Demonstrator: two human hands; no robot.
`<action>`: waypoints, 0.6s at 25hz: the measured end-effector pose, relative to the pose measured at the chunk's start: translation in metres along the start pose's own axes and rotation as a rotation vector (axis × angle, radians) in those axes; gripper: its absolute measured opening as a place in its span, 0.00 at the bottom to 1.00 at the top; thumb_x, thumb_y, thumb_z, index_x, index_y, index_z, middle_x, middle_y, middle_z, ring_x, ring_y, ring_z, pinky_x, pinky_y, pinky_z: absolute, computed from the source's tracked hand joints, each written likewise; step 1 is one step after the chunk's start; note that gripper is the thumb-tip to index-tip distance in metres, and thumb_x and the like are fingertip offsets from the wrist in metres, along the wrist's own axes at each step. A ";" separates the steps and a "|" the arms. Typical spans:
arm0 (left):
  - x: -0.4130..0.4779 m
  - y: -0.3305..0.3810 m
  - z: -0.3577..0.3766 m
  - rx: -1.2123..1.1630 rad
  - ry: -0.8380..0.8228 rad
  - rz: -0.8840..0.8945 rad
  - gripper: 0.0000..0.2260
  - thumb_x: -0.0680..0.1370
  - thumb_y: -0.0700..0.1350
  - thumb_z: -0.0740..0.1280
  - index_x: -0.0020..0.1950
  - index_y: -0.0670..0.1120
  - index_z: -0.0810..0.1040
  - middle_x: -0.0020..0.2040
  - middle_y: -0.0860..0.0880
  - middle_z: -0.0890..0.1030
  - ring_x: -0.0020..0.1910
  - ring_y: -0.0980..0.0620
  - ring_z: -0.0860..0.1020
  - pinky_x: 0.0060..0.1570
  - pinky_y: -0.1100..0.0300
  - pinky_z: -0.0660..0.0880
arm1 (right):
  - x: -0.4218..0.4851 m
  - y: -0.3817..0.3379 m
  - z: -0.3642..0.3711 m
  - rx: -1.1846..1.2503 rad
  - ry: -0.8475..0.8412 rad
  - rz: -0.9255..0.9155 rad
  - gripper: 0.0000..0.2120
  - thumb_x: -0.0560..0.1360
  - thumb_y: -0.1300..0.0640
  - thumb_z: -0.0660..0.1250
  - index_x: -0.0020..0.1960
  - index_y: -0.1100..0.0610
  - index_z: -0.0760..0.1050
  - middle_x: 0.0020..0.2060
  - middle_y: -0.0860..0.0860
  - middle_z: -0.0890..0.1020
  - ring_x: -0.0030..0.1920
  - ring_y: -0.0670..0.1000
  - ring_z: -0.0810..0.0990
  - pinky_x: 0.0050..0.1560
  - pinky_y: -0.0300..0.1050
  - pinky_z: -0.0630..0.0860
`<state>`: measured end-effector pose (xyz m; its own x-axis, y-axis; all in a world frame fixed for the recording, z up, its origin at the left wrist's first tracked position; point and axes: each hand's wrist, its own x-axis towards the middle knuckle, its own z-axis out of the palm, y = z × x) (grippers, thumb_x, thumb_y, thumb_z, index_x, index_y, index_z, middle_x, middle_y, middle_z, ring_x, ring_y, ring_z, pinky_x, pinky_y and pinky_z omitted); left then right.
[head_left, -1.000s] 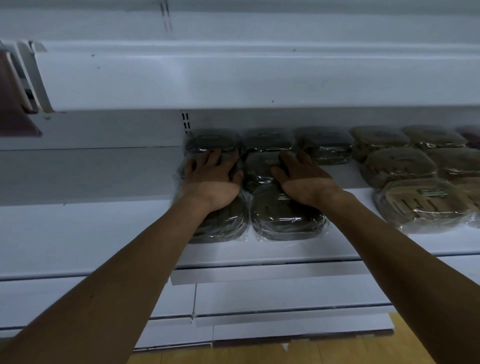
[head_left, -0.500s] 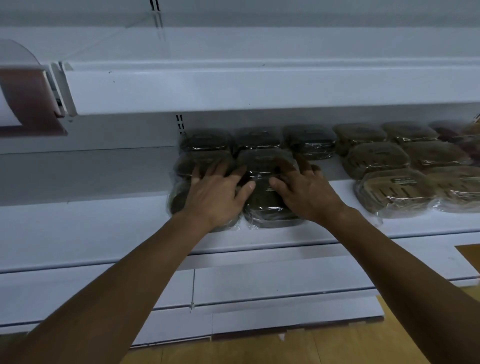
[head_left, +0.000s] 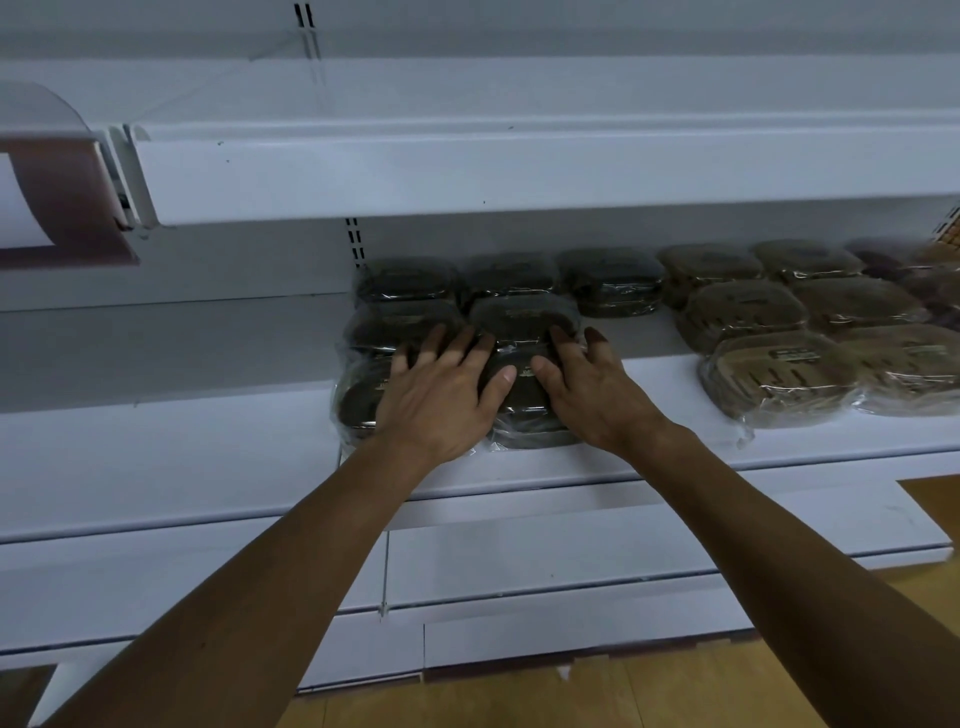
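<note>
- Dark packs wrapped in clear film sit in a tight block on the white shelf (head_left: 208, 457), three rows deep, at the left end of the stocked stretch.
- The left hand (head_left: 441, 395) lies palm down on the front-left dark pack (head_left: 358, 400). Its fingers are straight and spread, and the tips reach the pack behind. It grips nothing.
- The right hand (head_left: 592, 395) lies palm down along the right side of the front-right dark pack (head_left: 524, 415). Its fingers are likewise straight and fanned out, closed round nothing.
- The two thumbs point towards each other over the front-right dark pack, near but apart.
- Both front packs stand side by side, touching, close to the shelf's front edge. Their loose film bunches at the near corners.
- Just behind them lie two middle-row dark packs (head_left: 522, 317), partly under the fingertips.
- Behind those, a back row of three dark packs (head_left: 610, 280) stands against the rear wall.
- To the right, well apart from the right hand, tan packs (head_left: 779, 379) of the same shape lie in rows, also film-wrapped.
- An upper shelf (head_left: 467, 171), white and bare on its front face, overhangs the whole row.
- A reddish-brown sign holder (head_left: 78, 208) hangs at that shelf's left end.
- Wooden floor (head_left: 675, 691) shows below the white base panels.
</note>
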<state>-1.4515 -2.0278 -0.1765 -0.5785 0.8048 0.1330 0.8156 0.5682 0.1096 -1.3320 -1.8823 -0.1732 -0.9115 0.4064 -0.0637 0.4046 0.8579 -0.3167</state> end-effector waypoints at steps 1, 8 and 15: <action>0.000 0.001 0.000 0.006 0.004 0.002 0.28 0.82 0.64 0.42 0.79 0.55 0.56 0.80 0.53 0.58 0.79 0.45 0.51 0.73 0.39 0.53 | 0.002 0.001 -0.001 0.035 -0.021 0.029 0.17 0.78 0.47 0.49 0.63 0.55 0.60 0.67 0.71 0.69 0.58 0.79 0.70 0.50 0.74 0.76; -0.001 -0.001 -0.004 -0.015 -0.019 -0.003 0.28 0.81 0.65 0.41 0.80 0.57 0.54 0.81 0.52 0.56 0.79 0.46 0.52 0.75 0.38 0.49 | -0.003 0.005 -0.006 0.073 0.151 0.013 0.25 0.82 0.39 0.48 0.76 0.47 0.53 0.73 0.63 0.60 0.70 0.67 0.62 0.68 0.63 0.67; 0.012 0.024 -0.020 -0.035 0.041 -0.019 0.27 0.82 0.65 0.44 0.79 0.56 0.58 0.80 0.50 0.59 0.78 0.46 0.56 0.74 0.39 0.49 | 0.005 0.030 -0.032 0.013 0.151 0.010 0.24 0.83 0.43 0.50 0.75 0.51 0.59 0.71 0.61 0.65 0.69 0.66 0.67 0.67 0.60 0.68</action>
<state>-1.4394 -2.0078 -0.1521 -0.5945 0.7859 0.1704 0.8039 0.5763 0.1468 -1.3218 -1.8440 -0.1526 -0.8854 0.4586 0.0758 0.4121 0.8498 -0.3286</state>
